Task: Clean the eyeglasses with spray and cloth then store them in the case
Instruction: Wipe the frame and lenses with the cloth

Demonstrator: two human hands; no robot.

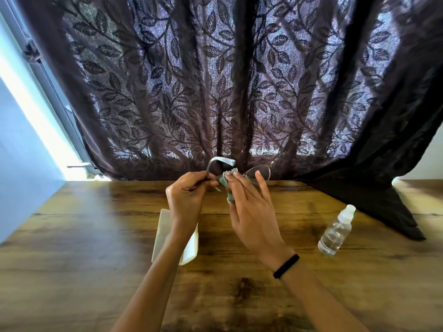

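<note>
1. Two hands in view, both occupied; the left hand (185,200) grips the eyeglasses (260,169) near the hinge, fingers curled round the frame; the right hand (251,212) pinches the cloth (226,177) between thumb and forefinger against one lens, its other fingers stretched out loose.
2. Location: the eyeglasses are held in the air over the far edge of the bench (96,236), in front of the curtain (215,92); they do not touch the bench; one temple arm arcs upward above the left hand.
3. Step in hand, my judgement: wiping; the spray bottle (335,232) stands upright on the bench, well apart to the right and untouched, so I take the spraying as done; I cannot tell whether the lens is wet.
4. Next move, as I read it: rub the pinched lens on both faces, then slide the cloth across to the other lens near the right fingertips; this calls for a light pinch and a firm left-hand hold, so the frame does not twist at the hinge; folding the temples and casing come later.
5. The case (165,226), white, lies on the bench under the left forearm; partly hidden; I cannot tell whether it is open or closed.
6. Count: eyeglasses, one pair; cloth, one; spray bottle, one; case, one; hands, two; dark wristband (286,265), one, on the right wrist.
</note>
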